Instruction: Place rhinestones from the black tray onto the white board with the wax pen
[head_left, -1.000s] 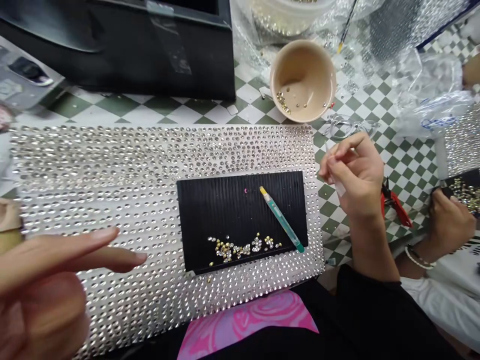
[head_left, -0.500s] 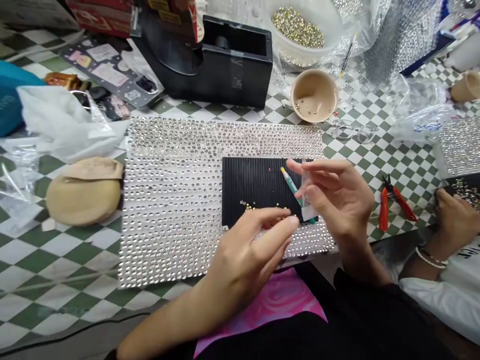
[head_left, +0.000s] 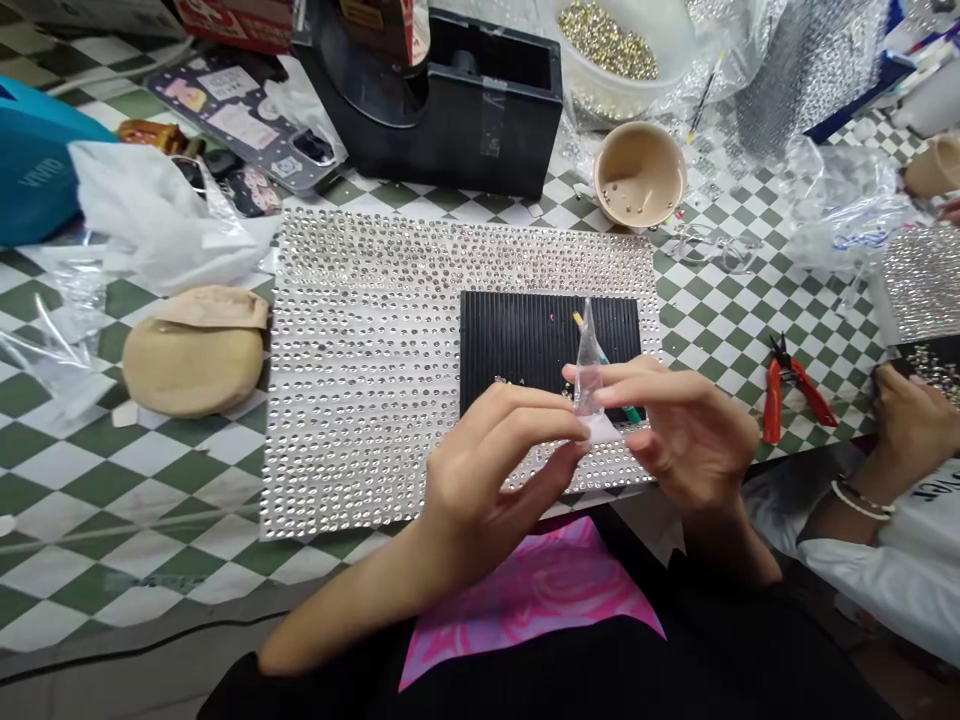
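A small translucent plastic cone [head_left: 587, 375] stands tip up between my two hands, its whitish lower end in the pinch of my left hand [head_left: 499, 460]. My right hand [head_left: 686, 430] is at the cone's other side, fingertips against or just behind it, thumb held apart from the fingers. Below lies a black ridged tray [head_left: 517, 335] with small gold beads near its front edge, partly covered by my left hand. A teal pen-like tool with a yellow tip [head_left: 632, 412] rests on the tray, mostly behind the cone and fingers. Under the tray spreads a rhinestone-studded sheet [head_left: 345, 390].
Behind the sheet stand a black tape dispenser [head_left: 487, 140], a beige cup [head_left: 641, 180] and a bowl of gold beads [head_left: 607, 50]. Red-handled pliers [head_left: 799, 390] lie to the right, near a co-worker's hand [head_left: 911, 420]. A beige pouch [head_left: 195, 355] lies left.
My left hand has come up to the plastic cone and now pinches its lower end. The right hand's thumb has moved off it, and the cone has shifted left and stands more upright.
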